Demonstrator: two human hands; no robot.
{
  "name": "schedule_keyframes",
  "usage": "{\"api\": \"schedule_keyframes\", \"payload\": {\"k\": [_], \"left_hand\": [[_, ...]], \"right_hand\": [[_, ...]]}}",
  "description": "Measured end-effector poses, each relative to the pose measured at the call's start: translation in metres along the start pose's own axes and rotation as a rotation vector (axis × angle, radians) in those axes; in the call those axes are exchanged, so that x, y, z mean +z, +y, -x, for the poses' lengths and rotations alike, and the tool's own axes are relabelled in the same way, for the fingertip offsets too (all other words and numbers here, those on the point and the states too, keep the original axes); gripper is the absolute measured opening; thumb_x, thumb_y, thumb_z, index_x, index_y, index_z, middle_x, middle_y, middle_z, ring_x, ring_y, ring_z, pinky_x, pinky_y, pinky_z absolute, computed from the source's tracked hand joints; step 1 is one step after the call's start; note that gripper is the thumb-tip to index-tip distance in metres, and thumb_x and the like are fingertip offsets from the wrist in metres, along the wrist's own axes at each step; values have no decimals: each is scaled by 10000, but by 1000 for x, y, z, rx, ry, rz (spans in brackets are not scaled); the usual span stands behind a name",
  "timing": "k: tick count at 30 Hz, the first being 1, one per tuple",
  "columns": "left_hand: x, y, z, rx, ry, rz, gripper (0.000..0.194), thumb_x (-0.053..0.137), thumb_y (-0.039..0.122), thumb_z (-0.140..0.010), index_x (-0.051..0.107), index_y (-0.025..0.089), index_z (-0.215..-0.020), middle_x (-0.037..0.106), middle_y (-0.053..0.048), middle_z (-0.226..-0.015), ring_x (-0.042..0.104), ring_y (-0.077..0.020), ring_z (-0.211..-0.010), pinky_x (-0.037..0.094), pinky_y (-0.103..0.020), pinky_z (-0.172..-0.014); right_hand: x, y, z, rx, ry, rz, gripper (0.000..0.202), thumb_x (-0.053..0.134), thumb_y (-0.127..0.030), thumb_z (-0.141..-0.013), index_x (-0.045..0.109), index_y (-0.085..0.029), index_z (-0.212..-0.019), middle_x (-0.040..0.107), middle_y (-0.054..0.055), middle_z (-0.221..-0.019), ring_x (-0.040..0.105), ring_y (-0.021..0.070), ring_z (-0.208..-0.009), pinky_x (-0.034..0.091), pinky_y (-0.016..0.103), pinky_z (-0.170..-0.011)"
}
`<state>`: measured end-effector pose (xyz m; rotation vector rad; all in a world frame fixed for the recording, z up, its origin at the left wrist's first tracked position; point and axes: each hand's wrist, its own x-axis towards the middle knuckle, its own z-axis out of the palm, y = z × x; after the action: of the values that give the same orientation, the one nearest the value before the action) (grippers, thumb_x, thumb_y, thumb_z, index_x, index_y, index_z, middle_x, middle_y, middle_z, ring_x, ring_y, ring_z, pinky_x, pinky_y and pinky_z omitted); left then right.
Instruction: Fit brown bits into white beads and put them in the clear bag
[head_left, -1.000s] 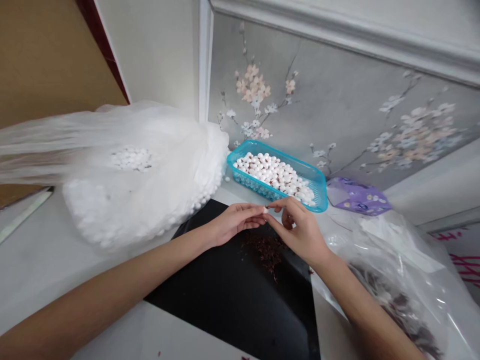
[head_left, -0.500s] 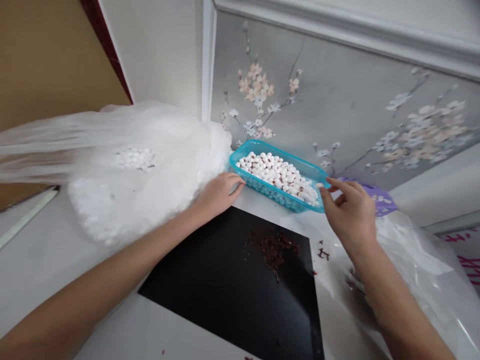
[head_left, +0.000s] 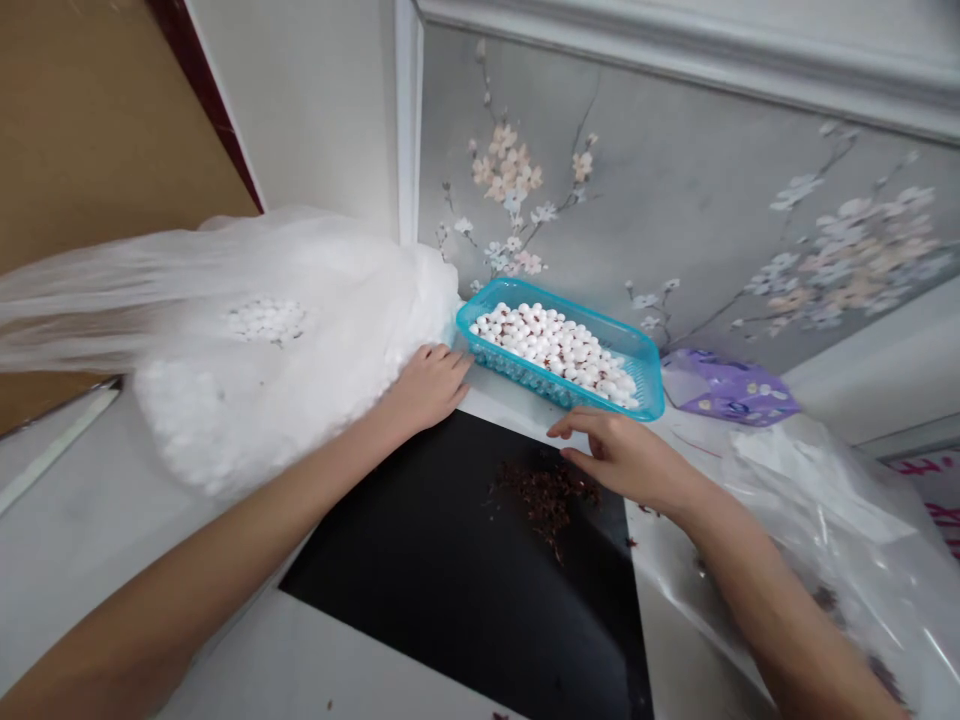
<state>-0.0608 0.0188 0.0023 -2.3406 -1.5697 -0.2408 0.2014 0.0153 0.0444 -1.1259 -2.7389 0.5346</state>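
Note:
My right hand (head_left: 619,452) hovers above the far right corner of a black board (head_left: 450,560), thumb and index finger apart with nothing seen between them. Just below its fingertips lies a loose pile of small dark brown pieces (head_left: 547,500). My left hand (head_left: 433,385) rests palm down, fingers stretched out, between a white bag of balls (head_left: 337,340) and a blue plastic basket (head_left: 555,288); I see nothing in it. White foam-like balls (head_left: 555,345) with brown bits among them fill much of the basket, while its right end shows bare mesh.
Behind the basket stands a framed floral panel (head_left: 660,200). A purple patterned packet (head_left: 735,388) lies to the right of the basket. Clear plastic bags (head_left: 847,540) with brown bits spread under my right forearm. A pale strip (head_left: 56,445) lies at the far left.
My right hand has moved left and down from the basket's right end to over the black board. My left hand has drawn slightly back from the basket, its fingers spreading.

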Motion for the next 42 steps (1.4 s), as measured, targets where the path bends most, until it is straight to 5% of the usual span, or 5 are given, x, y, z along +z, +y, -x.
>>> {"api": "schedule_keyframes", "payload": {"k": [9, 17, 23, 30, 42], "left_hand": [[0, 0, -2, -129, -68, -17, 275, 335, 69, -848, 565, 79, -999, 567, -151, -1004, 529, -234, -901, 389, -347, -770], [-4, -5, -1, -127, -49, 60, 234, 348, 142, -876, 575, 106, -917, 615, -117, -879, 568, -204, -826, 438, -330, -723], [-7, 18, -3, -165, 36, 735, 210, 453, 237, -851, 601, 143, -966, 631, -100, -983, 577, -186, -877, 441, -340, -799], [-11, 63, 5, -452, -163, 1851, 310, 646, 330, -733, 617, 150, -985, 664, -55, -911, 590, -147, -861, 430, -297, -810], [-10, 63, 9, -464, -215, 1992, 291, 706, 331, -682, 694, 152, -910, 685, -55, -905, 587, -141, -847, 406, -301, -860]], "right_hand": [[16, 1, -5, 24, -63, 15, 137, 524, -190, -788, 639, -227, -854, 636, 5, -845, 549, 116, -619, 386, 230, -552], [16, -5, -7, -50, 35, -57, 160, 456, -205, -851, 614, -201, -821, 619, 35, -837, 559, 140, -701, 408, 236, -582], [11, -16, -4, -5, 251, -125, 137, 474, -270, -863, 586, -205, -819, 601, 25, -814, 500, 119, -579, 400, 256, -557], [11, -23, -4, 23, 348, -206, 163, 489, -321, -860, 574, -196, -800, 568, 10, -742, 458, 101, -522, 365, 235, -490], [18, -25, -5, 7, 331, -249, 174, 469, -321, -876, 567, -193, -812, 561, 14, -749, 455, 97, -532, 369, 234, -491]]}}
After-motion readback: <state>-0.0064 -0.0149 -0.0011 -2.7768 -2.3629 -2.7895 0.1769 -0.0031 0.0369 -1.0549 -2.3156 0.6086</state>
